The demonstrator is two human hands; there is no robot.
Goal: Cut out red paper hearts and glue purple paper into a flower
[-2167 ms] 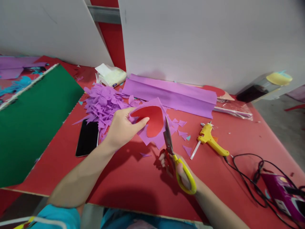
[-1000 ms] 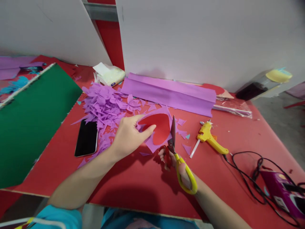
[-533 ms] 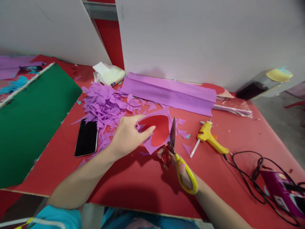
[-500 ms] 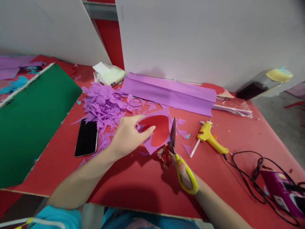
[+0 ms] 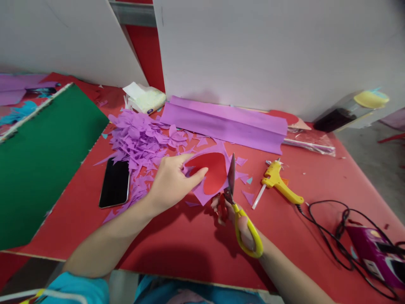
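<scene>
Between thumb and fingers, my left hand (image 5: 174, 179) pinches a red paper heart (image 5: 212, 171) laid over a piece of purple paper (image 5: 202, 197). Its thumb presses on the red face, and the other fingers are partly hidden behind the sheets. My right hand (image 5: 242, 228) grips scissors (image 5: 232, 179) with one yellow handle loop and one red one. The blades point upward at the right edge of the purple paper, close by the heart. A heap of purple paper petals (image 5: 136, 139) lies beyond my left hand.
A black phone (image 5: 114, 183) lies left, near a green board (image 5: 47, 169). Folded purple paper (image 5: 224, 124) and a tissue pack (image 5: 147, 99) are at the back. A yellow glue gun (image 5: 280, 183), black cable (image 5: 338, 230) and purple box (image 5: 373, 253) sit right.
My left hand, the heart and the purple paper have shifted slightly right. The scissor blades have moved slightly too, staying at the paper's right edge.
</scene>
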